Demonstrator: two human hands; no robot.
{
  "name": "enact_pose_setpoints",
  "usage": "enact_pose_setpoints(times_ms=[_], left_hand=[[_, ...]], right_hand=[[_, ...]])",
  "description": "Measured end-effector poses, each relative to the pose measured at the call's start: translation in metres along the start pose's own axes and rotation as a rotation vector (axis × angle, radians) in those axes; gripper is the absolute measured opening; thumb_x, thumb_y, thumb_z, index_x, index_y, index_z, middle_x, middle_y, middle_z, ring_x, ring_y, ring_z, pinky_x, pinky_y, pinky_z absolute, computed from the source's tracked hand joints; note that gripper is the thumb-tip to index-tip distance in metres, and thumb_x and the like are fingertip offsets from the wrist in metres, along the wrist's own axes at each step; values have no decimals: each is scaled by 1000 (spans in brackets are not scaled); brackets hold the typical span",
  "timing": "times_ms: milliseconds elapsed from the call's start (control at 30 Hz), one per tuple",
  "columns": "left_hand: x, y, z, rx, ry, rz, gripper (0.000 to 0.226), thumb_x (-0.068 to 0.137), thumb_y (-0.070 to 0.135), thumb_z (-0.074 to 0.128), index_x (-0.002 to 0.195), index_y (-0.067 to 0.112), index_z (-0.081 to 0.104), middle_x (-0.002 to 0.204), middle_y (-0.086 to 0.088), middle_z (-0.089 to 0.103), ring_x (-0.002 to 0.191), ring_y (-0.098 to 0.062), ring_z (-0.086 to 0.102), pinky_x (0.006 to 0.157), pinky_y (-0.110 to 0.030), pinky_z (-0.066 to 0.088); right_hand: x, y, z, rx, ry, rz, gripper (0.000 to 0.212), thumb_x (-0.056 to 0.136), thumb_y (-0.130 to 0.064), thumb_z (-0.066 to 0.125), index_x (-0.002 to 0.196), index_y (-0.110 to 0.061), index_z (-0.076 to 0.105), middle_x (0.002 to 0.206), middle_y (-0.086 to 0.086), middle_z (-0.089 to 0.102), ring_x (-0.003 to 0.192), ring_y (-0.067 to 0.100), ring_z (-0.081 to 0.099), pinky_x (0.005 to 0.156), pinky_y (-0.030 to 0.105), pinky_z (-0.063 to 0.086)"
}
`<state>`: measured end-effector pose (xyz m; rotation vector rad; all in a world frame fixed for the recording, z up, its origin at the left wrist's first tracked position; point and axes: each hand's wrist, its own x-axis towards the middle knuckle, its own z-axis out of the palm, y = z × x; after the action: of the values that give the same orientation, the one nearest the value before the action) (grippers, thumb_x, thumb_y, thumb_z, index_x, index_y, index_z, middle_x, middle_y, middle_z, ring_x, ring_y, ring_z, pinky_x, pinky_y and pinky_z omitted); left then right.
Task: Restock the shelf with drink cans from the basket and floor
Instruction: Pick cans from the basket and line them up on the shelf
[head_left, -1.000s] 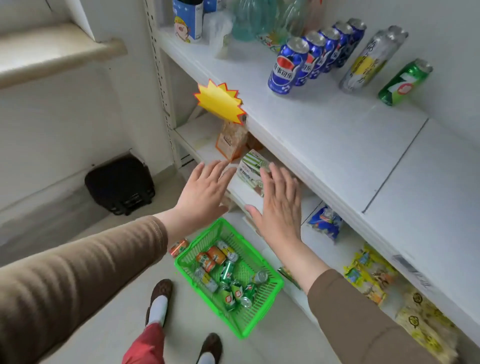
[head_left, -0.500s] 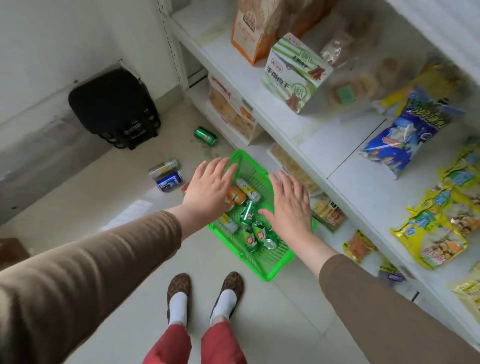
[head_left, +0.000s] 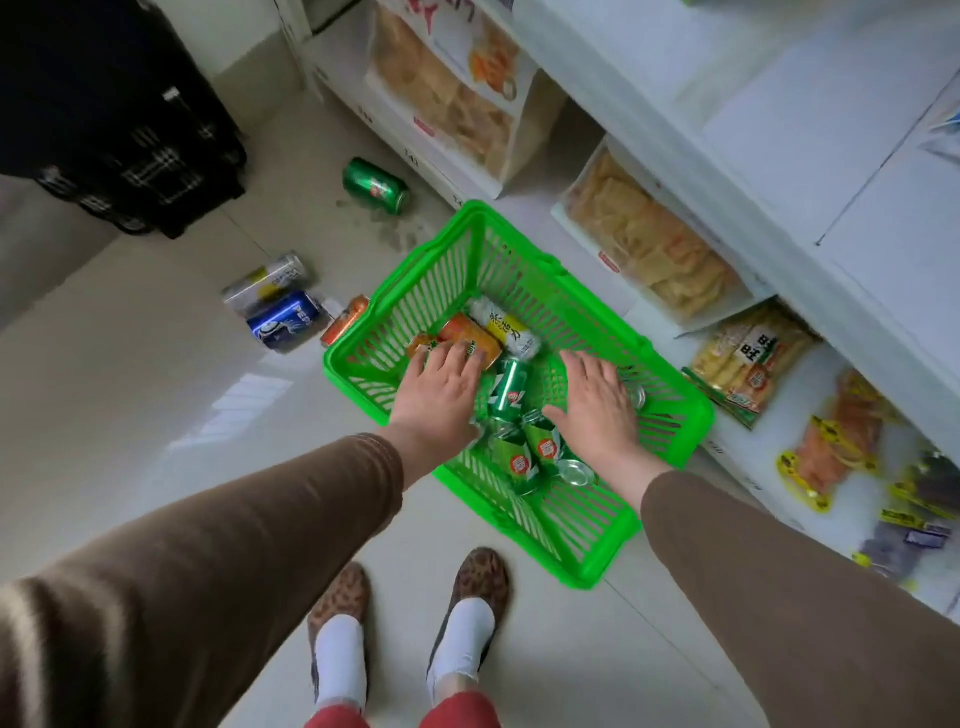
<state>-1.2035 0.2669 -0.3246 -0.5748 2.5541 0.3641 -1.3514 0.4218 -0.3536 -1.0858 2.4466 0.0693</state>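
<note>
A green plastic basket (head_left: 582, 540) stands on the floor by the shelf (head_left: 779, 119) and holds several drink cans. My left hand (head_left: 441, 395) is spread flat over the orange cans (head_left: 467, 335) at the basket's left side, fingers apart. My right hand (head_left: 597, 405) hovers open over the right side, next to the green cans (head_left: 511, 387). Neither hand grips a can. A white and yellow can (head_left: 506, 327) lies at the far end. On the floor to the left lie a green can (head_left: 376, 186), a blue can (head_left: 283, 319), a silver and yellow can (head_left: 265, 278) and an orange can (head_left: 345, 319).
A black wheeled case (head_left: 114, 119) stands at the far left. Snack bags (head_left: 644, 244) fill the lower shelves on the right. My feet in patterned slippers (head_left: 410, 587) stand just behind the basket. A wet-looking stain (head_left: 395, 228) marks the floor near the green can.
My view has dropped from the upper shelf to the floor. Both hands have gone down from shelf height into the basket, and now lie just above the cans.
</note>
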Motion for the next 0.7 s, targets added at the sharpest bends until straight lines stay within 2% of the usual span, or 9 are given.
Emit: enact_pose_setpoints(times_ms=[167,333,433,533,600,700], left_hand=[[46,-12,44,8,-18,-2,98,86,52,63,156,16,4,160,-12,14,147,-31,12,121,-48,13],[90,-30,72,35,-13,20,96,87,49,62,156,16,4,161,-11,11,147,-30,12,120,-46,14],[108,-40,81,39,4,26,95,87,50,61,156,17,4,161,-10,11,147,-29,13,121,-45,14],[117,-46,82,18,13,35,91,89,48,59,156,17,5,161,-11,13,147,-29,14,121,-44,14],[122,-49,82,4,27,39,85,92,45,56,155,17,7,160,-11,15,146,-30,16,120,-44,16],[126,-53,81,-17,39,36,85,91,43,57,155,17,7,159,-11,15,146,-29,15,121,-44,16]], right_hand=[[63,-7,62,105,-35,14,73,93,-36,67,152,-11,30,149,9,42,138,29,37,116,41,34],[124,-18,105,229,-42,119,66,96,-24,63,153,-15,30,155,10,34,139,33,39,114,43,37],[145,-24,124,298,-28,244,65,96,-20,64,151,-15,30,153,13,31,127,36,50,101,43,49],[157,-30,138,394,-20,374,64,94,-18,67,147,-16,31,151,12,26,105,36,63,76,36,57],[163,-35,142,430,6,445,64,91,-15,69,144,-18,32,148,11,28,98,36,65,72,38,59],[169,-41,141,324,50,492,65,88,-17,72,141,-16,34,140,13,37,106,33,59,75,40,57]])
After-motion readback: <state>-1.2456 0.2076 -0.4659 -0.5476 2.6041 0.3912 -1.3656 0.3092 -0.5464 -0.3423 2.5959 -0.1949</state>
